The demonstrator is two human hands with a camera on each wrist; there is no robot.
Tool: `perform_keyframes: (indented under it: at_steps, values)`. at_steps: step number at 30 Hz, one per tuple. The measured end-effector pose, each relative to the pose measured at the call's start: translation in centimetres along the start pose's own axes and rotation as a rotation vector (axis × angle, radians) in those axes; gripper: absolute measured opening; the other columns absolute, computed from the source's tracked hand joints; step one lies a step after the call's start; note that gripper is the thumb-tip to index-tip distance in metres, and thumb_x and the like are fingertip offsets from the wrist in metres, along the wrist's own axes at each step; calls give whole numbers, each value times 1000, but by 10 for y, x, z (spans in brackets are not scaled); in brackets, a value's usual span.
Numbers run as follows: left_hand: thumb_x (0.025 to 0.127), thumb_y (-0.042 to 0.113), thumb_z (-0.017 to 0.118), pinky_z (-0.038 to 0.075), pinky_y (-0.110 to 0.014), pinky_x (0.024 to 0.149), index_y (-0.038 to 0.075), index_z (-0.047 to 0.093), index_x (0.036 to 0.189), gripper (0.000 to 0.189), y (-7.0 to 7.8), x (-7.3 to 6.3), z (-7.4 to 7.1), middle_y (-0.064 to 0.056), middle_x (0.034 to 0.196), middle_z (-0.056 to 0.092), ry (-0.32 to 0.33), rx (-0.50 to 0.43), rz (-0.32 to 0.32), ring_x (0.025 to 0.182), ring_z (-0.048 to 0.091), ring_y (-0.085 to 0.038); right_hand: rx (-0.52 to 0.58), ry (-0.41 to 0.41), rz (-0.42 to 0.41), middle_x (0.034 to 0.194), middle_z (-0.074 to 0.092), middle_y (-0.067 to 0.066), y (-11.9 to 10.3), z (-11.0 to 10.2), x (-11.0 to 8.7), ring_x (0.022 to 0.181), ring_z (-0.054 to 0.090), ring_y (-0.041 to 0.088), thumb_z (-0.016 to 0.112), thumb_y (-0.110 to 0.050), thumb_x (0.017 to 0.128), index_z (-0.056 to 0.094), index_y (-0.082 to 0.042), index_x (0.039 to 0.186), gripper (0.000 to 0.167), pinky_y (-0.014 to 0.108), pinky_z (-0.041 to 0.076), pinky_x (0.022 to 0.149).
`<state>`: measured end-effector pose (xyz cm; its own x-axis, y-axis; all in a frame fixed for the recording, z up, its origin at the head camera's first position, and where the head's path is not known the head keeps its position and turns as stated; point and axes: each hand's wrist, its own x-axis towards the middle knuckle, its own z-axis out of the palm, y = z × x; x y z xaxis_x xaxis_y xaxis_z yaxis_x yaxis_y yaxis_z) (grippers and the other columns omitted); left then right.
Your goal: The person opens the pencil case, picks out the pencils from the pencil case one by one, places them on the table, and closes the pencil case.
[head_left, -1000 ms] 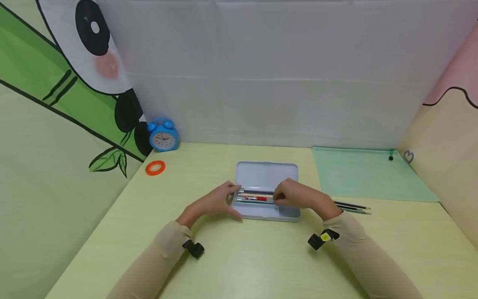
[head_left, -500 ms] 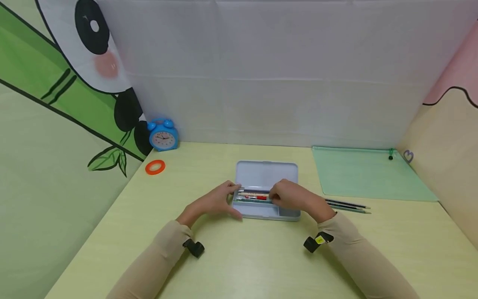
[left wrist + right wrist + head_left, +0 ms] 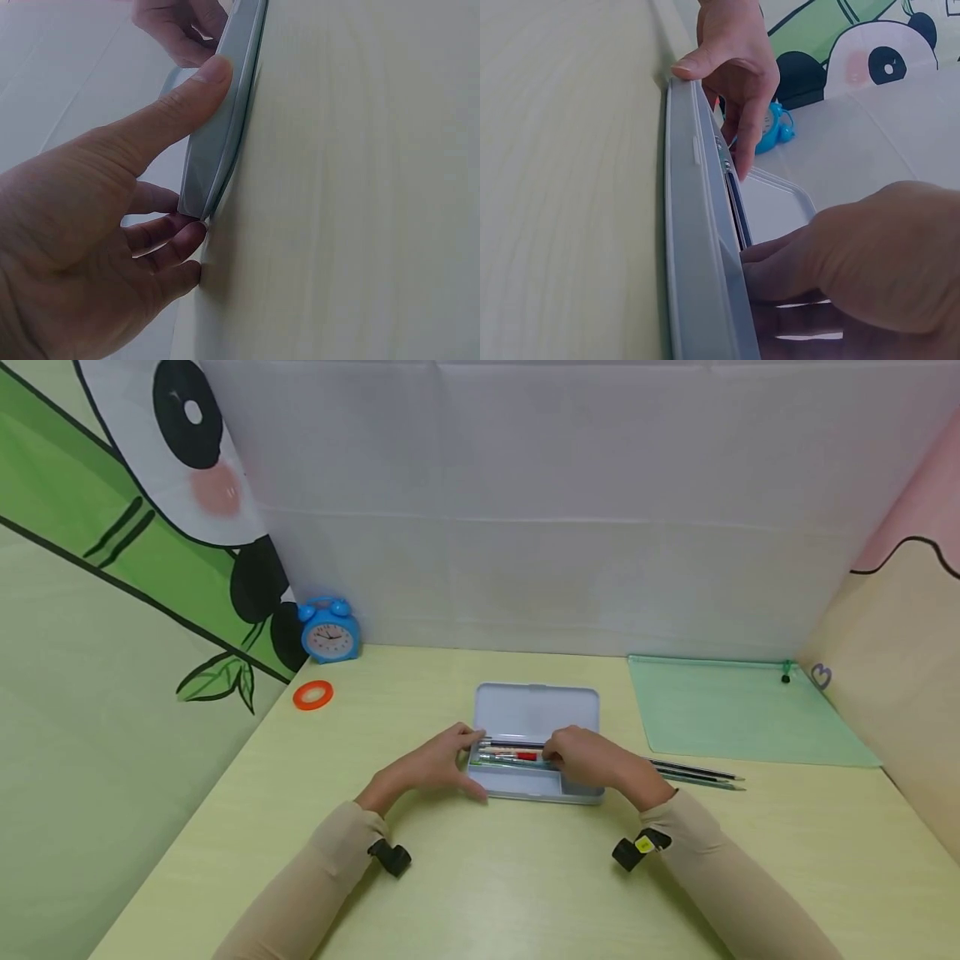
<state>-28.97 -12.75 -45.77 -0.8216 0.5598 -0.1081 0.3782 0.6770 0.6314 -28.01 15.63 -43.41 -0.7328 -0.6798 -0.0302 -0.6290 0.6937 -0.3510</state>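
A pale grey-blue pencil case lies open on the table, its lid tipped back. Inside lie several pens and pencils, among them a dark pencil, a red-and-white pen and a clear greenish pen. My left hand grips the case's left end; in the left wrist view its thumb presses the front wall and the fingers bend at the corner. My right hand reaches into the case with curled fingers, at the right end of the greenish pen. Its fingertips are mostly hidden.
Several pencils lie on the table right of the case, partly behind the right wrist. A green translucent zip pouch lies at the back right. At the back left are a blue alarm clock and an orange ring.
My right hand has shifted a little left along the pens, then slightly lower. The greenish pen now lies at a slight tilt. My left hand has stayed on the case's left end.
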Motion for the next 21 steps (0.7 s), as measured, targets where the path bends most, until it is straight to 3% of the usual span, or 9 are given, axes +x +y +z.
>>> perform_keyframes:
  at_steps: [8, 15, 21]
  values:
    - [67, 46, 92, 39, -39, 101, 3, 37, 153, 111, 1, -3, -2, -6, 134, 46, -5, 12, 4, 117, 44, -20, -10, -22, -36, 95, 66, 4, -2, 0, -4, 83, 57, 16, 60, 2, 97, 74, -1, 101, 14, 35, 52, 79]
    - [67, 44, 93, 40, -40, 102, 3, 37, 154, 111, 2, -7, -3, -7, 133, 46, -10, 11, 4, 118, 44, -20, -11, -43, -3, 99, 65, 6, -7, 1, -6, 86, 58, 17, 62, -2, 97, 74, 0, 106, 15, 36, 53, 81]
    - [66, 44, 94, 39, -39, 102, 3, 38, 153, 111, 1, -10, -2, -6, 132, 47, -11, -8, 3, 117, 44, -20, 9, -31, -22, 98, 66, 5, -7, 1, -8, 85, 58, 16, 61, 0, 97, 73, 0, 103, 14, 36, 53, 80]
